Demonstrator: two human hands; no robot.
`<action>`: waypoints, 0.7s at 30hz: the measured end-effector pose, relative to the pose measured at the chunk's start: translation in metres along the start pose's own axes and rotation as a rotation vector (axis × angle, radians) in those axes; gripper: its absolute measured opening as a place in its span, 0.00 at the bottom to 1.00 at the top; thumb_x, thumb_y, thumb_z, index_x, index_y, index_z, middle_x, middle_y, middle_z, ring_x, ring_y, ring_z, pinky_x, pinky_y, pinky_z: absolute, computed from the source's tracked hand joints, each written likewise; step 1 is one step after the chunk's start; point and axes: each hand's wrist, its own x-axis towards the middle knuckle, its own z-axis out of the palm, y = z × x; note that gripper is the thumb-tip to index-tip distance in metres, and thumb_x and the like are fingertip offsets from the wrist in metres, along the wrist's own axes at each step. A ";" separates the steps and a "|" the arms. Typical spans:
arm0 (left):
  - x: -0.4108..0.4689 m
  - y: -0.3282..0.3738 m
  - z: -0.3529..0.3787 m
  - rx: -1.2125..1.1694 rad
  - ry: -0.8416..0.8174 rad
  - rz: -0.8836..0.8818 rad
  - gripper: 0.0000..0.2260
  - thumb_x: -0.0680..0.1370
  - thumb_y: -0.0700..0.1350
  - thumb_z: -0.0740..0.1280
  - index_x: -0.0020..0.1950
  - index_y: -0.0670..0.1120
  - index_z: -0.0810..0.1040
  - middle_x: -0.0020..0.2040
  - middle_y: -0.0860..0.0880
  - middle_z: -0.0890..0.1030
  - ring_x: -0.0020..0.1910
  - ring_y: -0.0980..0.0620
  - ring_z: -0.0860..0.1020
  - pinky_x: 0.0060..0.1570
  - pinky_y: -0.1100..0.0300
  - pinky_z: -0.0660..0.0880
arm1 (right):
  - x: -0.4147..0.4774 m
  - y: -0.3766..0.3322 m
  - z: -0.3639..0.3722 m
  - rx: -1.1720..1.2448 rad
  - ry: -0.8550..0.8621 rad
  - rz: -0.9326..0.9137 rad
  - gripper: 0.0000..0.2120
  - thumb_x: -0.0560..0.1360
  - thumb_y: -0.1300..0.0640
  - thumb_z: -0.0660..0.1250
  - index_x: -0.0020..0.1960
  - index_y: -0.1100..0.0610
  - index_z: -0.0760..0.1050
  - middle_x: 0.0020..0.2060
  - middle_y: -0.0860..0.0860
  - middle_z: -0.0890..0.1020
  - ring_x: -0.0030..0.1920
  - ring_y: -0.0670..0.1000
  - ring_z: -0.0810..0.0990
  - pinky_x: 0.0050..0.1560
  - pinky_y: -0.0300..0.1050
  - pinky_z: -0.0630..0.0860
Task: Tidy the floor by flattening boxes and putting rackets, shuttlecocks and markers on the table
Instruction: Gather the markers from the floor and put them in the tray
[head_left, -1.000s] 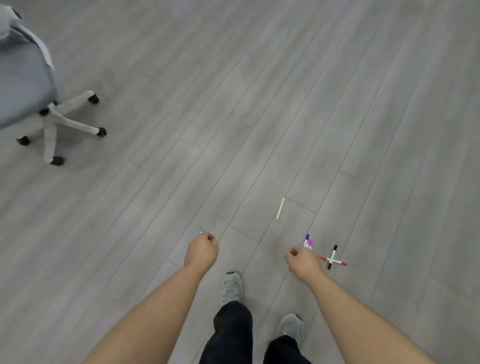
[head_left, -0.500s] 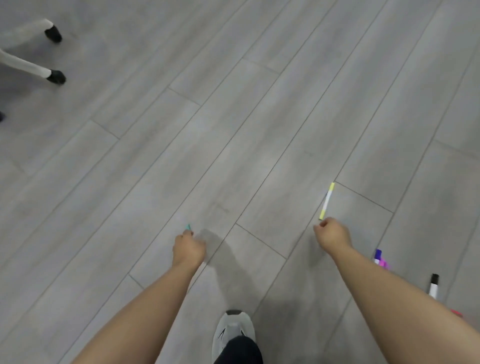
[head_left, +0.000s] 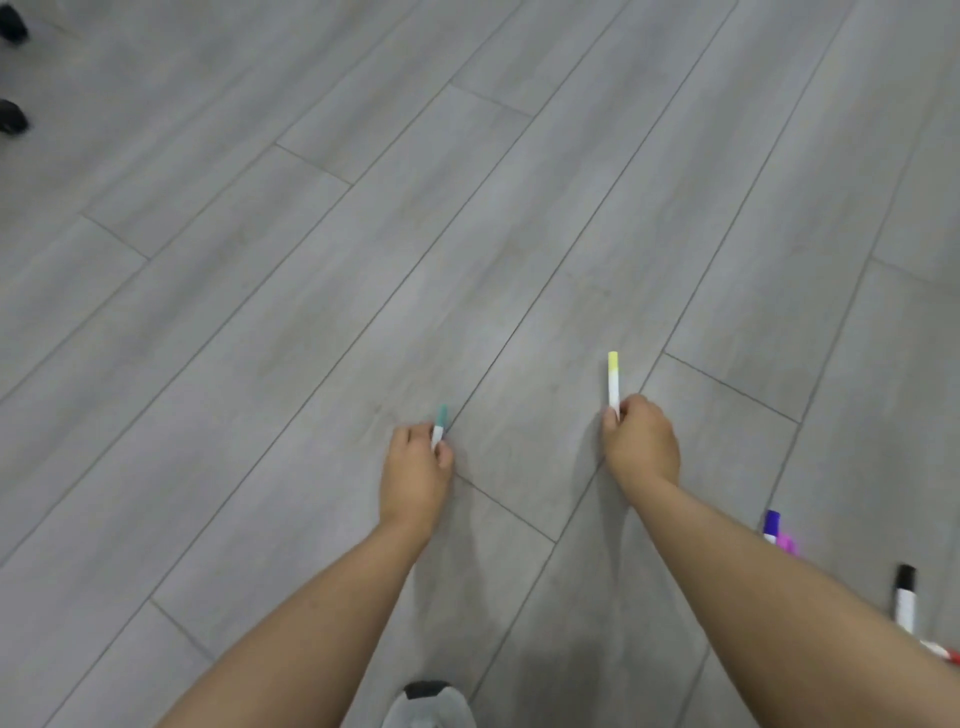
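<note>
My left hand grips a white marker with a green cap, whose capped end sticks out above my fingers. My right hand pinches the lower end of a yellow-capped marker that points away from me over the grey plank floor. To the right, partly behind my right forearm, lie a purple-capped marker with a pink one beside it, a black-capped marker and a red-tipped marker.
Two black chair castors show at the far left edge. My grey shoe is at the bottom centre. No table, boxes, rackets or shuttlecocks are in view.
I have leaned down and forward toward the floor. My right hand reached the yellow marker and closed on its near end. The left hand keeps the green marker. The chair slid out of view.
</note>
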 end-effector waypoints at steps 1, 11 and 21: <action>0.003 0.023 0.011 -0.075 -0.029 0.021 0.09 0.79 0.43 0.65 0.57 0.42 0.79 0.52 0.43 0.76 0.46 0.49 0.74 0.48 0.59 0.69 | -0.004 0.001 -0.001 0.040 0.012 -0.019 0.11 0.79 0.51 0.61 0.46 0.59 0.74 0.43 0.57 0.78 0.41 0.58 0.76 0.38 0.47 0.68; -0.004 0.203 0.109 -0.807 -0.575 -0.123 0.09 0.82 0.44 0.64 0.55 0.41 0.82 0.40 0.45 0.79 0.30 0.55 0.73 0.31 0.63 0.71 | -0.015 0.059 -0.041 0.398 0.124 -0.045 0.07 0.79 0.53 0.64 0.46 0.50 0.80 0.38 0.47 0.78 0.37 0.42 0.73 0.35 0.29 0.64; -0.057 0.289 0.173 -0.021 -0.649 0.659 0.08 0.84 0.46 0.59 0.57 0.46 0.76 0.46 0.46 0.81 0.45 0.47 0.79 0.46 0.53 0.76 | -0.053 0.185 -0.092 0.315 0.260 0.207 0.08 0.79 0.57 0.62 0.46 0.56 0.79 0.44 0.51 0.77 0.43 0.51 0.76 0.44 0.44 0.72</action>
